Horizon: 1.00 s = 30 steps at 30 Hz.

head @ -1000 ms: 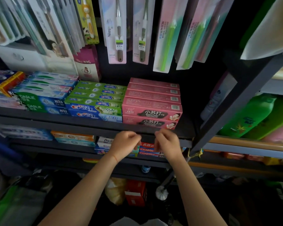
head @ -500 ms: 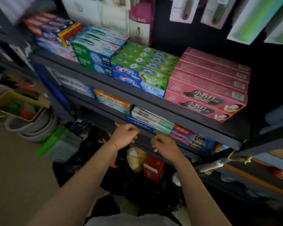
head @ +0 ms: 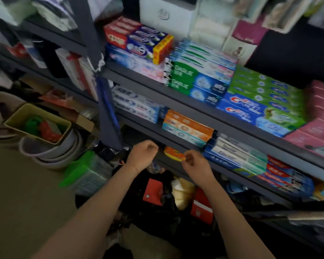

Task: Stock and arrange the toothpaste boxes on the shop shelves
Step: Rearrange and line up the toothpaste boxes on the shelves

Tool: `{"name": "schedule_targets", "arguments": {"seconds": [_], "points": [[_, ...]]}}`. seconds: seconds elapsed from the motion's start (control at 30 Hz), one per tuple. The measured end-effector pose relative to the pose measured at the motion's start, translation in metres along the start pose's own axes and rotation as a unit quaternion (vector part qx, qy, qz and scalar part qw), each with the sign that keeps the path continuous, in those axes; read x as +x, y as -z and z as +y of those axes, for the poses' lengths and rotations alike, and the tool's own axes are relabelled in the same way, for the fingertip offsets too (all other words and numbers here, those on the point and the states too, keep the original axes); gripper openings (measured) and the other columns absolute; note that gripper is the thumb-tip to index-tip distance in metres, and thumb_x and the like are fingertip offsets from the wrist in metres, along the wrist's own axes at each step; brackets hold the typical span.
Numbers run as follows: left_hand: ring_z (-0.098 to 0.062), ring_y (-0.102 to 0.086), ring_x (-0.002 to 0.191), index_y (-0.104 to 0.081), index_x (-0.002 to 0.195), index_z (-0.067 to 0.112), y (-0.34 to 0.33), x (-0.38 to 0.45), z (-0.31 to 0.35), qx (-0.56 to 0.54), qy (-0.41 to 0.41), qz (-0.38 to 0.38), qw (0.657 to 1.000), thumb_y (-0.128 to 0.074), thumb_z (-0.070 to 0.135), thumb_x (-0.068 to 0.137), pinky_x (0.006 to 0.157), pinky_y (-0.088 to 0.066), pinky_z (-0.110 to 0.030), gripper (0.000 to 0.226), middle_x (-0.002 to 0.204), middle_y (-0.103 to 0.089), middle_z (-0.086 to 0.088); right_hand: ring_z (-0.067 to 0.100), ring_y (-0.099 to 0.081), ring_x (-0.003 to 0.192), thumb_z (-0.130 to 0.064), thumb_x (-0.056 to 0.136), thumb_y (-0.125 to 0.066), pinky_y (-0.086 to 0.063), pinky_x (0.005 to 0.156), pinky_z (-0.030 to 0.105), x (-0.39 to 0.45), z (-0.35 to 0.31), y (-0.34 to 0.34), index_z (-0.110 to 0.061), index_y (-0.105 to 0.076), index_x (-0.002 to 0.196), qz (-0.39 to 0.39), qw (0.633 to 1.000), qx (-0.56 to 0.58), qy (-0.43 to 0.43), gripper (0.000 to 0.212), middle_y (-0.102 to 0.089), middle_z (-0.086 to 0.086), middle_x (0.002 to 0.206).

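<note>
Comparing with a moment ago, we see the view has swung left and down, so our hands now sit by the lower shelf [head: 178,128] rather than under the pink boxes [head: 318,116]; we judge attention is moving to a new stretch of stock; our left hand [head: 143,156] is curled and holds nothing; our right hand [head: 195,166] has loosely curled fingers just beside a small orange packet [head: 174,154], contact unclear in the blur; toothpaste boxes fill both shelves; we read "DARLIE" on the green boxes [head: 185,79] and "Crest" on the blue boxes [head: 245,109]; other print is too smeared.
</note>
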<state>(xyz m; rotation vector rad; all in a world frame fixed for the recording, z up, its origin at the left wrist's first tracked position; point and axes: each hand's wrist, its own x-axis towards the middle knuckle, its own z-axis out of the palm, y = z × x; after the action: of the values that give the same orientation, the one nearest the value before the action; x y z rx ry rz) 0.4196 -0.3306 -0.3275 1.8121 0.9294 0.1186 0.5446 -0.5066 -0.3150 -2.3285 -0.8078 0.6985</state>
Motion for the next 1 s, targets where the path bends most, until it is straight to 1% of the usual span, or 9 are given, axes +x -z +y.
{"name": "schedule_targets", "arguments": {"seconds": [0.07,0.17,0.23,0.37,0.47,0.6,0.77,0.9,1.0], "points": [[-0.018,-0.066,0.086,-0.066,0.08,0.031,0.027,0.014,-0.018,0.018,-0.014,0.004,1.0,-0.06,0.021,0.087,0.086,-0.053,-0.033,0.013,0.087,-0.071,0.003,0.014,-0.054,0.094,-0.016,0.093,-0.062,-0.038,0.07,0.009,0.016,-0.024,-0.027,-0.021,-0.057,0.109,0.001,0.999,-0.035,0.017,0.017,-0.054,0.001,0.109],[-0.021,-0.063,0.095,-0.07,0.096,0.022,0.05,0.028,-0.032,0.051,-0.026,0.0,0.998,-0.061,0.018,0.088,0.088,-0.048,-0.029,0.013,0.1,-0.065,-0.002,0.023,-0.049,0.117,-0.017,0.091,-0.062,-0.043,0.095,0.032,0.041,-0.048,-0.053,-0.015,-0.057,0.123,0.034,0.994,-0.097,0.022,0.033,-0.051,0.006,0.123],[-0.024,-0.062,0.098,-0.069,0.106,0.017,0.051,0.042,-0.04,0.071,-0.044,-0.003,0.997,-0.063,0.015,0.088,0.093,-0.047,-0.033,0.019,0.107,-0.058,-0.005,0.025,-0.046,0.122,-0.021,0.092,-0.061,-0.043,0.1,0.043,0.056,-0.053,-0.064,-0.015,-0.053,0.129,0.064,0.985,-0.157,0.022,0.038,-0.049,0.007,0.128],[-0.025,-0.049,0.124,-0.058,0.129,0.015,0.037,0.081,-0.061,0.147,-0.136,0.0,0.98,-0.064,0.019,0.088,0.102,-0.042,-0.034,0.041,0.135,-0.047,-0.005,0.033,-0.047,0.123,-0.021,0.086,-0.066,-0.042,0.101,0.046,0.093,-0.036,-0.089,-0.009,-0.048,0.134,0.114,0.933,-0.337,0.06,0.052,-0.048,0.013,0.132],[-0.026,-0.034,0.14,-0.049,0.141,0.018,0.017,0.116,-0.085,0.275,-0.24,0.053,0.929,-0.069,0.021,0.083,0.113,-0.033,-0.04,0.062,0.149,-0.04,-0.005,0.035,-0.059,0.102,-0.02,0.067,-0.082,-0.051,0.086,0.048,0.128,-0.001,-0.123,-0.006,-0.057,0.123,0.167,0.894,-0.406,0.086,0.064,-0.06,0.016,0.112],[-0.032,-0.027,0.147,-0.046,0.144,0.02,-0.021,0.16,-0.13,0.394,-0.309,0.115,0.858,-0.077,0.024,0.074,0.12,-0.019,-0.053,0.077,0.15,-0.041,-0.008,0.037,-0.055,0.103,-0.014,0.079,-0.07,-0.047,0.089,0.051,0.161,0.042,-0.165,-0.005,-0.052,0.127,0.282,0.837,-0.449,0.137,0.052,-0.056,0.019,0.114],[-0.035,-0.032,0.143,-0.046,0.14,0.018,-0.054,0.199,-0.166,0.375,-0.38,0.263,0.804,-0.076,0.029,0.077,0.116,-0.025,-0.058,0.07,0.147,-0.043,-0.012,0.035,-0.054,0.093,-0.007,0.089,-0.054,-0.044,0.082,0.048,0.191,0.063,-0.177,-0.009,-0.053,0.118,0.458,0.762,-0.419,0.184,0.029,-0.059,0.016,0.105],[-0.033,-0.048,0.127,-0.049,0.129,0.023,-0.061,0.219,-0.167,0.381,-0.41,0.364,0.744,-0.077,0.032,0.071,0.106,-0.033,-0.058,0.065,0.132,-0.054,-0.009,0.033,-0.052,0.082,-0.004,0.088,-0.056,-0.04,0.076,0.044,0.202,0.066,-0.179,-0.009,-0.054,0.108,0.524,0.725,-0.391,0.218,0.021,-0.056,0.013,0.091],[-0.03,-0.051,0.117,-0.055,0.123,0.025,-0.063,0.227,-0.164,0.369,-0.414,0.409,0.725,-0.079,0.029,0.062,0.099,-0.036,-0.056,0.066,0.125,-0.057,-0.006,0.033,-0.05,0.08,-0.003,0.087,-0.057,-0.037,0.074,0.042,0.205,0.069,-0.181,-0.009,-0.056,0.104,0.557,0.698,-0.384,0.234,0.018,-0.054,0.012,0.087]]}}
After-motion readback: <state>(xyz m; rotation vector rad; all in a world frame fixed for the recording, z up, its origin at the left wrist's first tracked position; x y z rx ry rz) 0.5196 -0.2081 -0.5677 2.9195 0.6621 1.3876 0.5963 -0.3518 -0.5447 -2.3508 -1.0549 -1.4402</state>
